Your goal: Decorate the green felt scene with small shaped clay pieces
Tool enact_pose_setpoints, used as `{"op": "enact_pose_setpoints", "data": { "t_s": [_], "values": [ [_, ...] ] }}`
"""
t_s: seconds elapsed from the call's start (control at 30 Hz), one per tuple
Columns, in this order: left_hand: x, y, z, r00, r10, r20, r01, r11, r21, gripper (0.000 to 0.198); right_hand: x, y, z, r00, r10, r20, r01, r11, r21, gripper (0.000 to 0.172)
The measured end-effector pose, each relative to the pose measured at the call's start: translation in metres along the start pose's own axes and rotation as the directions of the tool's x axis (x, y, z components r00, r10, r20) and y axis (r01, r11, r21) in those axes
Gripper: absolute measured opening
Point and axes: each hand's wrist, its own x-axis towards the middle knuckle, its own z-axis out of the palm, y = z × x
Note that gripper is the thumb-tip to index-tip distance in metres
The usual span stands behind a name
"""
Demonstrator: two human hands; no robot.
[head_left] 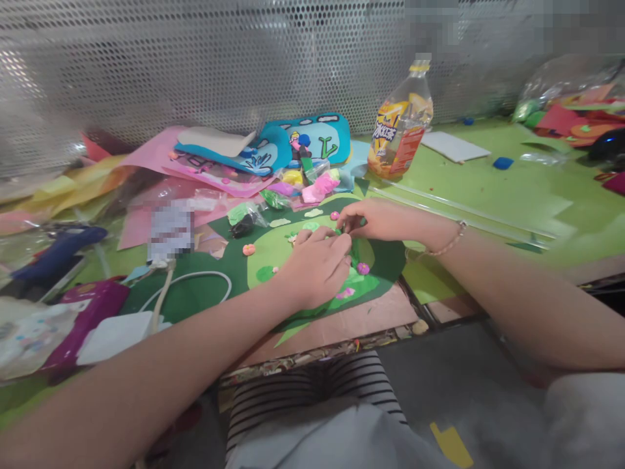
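My left hand (316, 266) rests on a light green felt shape (273, 251) that lies on a dark green felt sheet (195, 293). Its fingers are curled and pressed together over a small piece I cannot make out. My right hand (375, 218) reaches in from the right, a bracelet (452, 241) on its wrist. Its fingertips pinch at the same spot, touching the left hand's fingers. Small felt flowers lie around: an orange one (249, 249), a purple one (362, 268), a pink one (334, 215).
A tilted drink bottle (400, 130) stands behind. Blue and pink felt pieces (273, 153) and bagged clay bits (317, 182) are piled at the back. A white cable (195, 280), a white block (117, 332), a blue glue gun (58, 251) and a magenta case (88, 309) lie left. Perforated metal wall behind.
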Motion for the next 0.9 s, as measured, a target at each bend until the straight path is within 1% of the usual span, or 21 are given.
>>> {"op": "enact_pose_setpoints", "data": {
  "t_s": [0.17, 0.27, 0.4, 0.57, 0.67, 0.73, 0.9],
  "values": [
    [0.001, 0.0, -0.001, 1.0, -0.029, -0.003, 0.029, 0.999, -0.042, 0.022, 0.0, 0.003, 0.001, 0.997, -0.072, 0.014, 0.072, 0.997, -0.009, 0.017],
    [0.002, -0.001, 0.0, 0.999, -0.035, -0.008, 0.035, 0.998, -0.043, 0.021, -0.001, 0.002, 0.0, 0.995, -0.103, 0.016, 0.104, 0.992, -0.074, 0.016],
    [0.001, -0.002, 0.001, 1.0, -0.027, -0.013, 0.026, 0.998, -0.054, 0.022, -0.002, -0.001, -0.002, 0.994, -0.107, 0.017, 0.108, 0.978, -0.177, 0.016],
    [0.001, -0.001, -0.001, 0.999, -0.014, -0.031, 0.011, 0.996, -0.092, 0.022, -0.003, -0.002, -0.004, 0.994, -0.104, 0.03, 0.108, 0.972, -0.209, 0.015],
    [0.001, -0.002, -0.003, 0.998, -0.019, -0.067, 0.01, 0.991, -0.134, 0.022, -0.003, 0.0, -0.003, 0.992, -0.117, 0.044, 0.124, 0.97, -0.211, 0.012],
    [0.001, -0.003, -0.004, 0.993, -0.036, -0.11, 0.017, 0.984, -0.176, 0.02, -0.002, 0.003, -0.003, 0.99, -0.135, 0.042, 0.14, 0.966, -0.217, 0.011],
    [0.002, -0.01, -0.001, 0.968, -0.125, -0.218, 0.057, 0.954, -0.295, 0.019, 0.0, 0.008, 0.0, 0.984, -0.172, 0.045, 0.178, 0.961, -0.211, 0.009]
  ]
}}
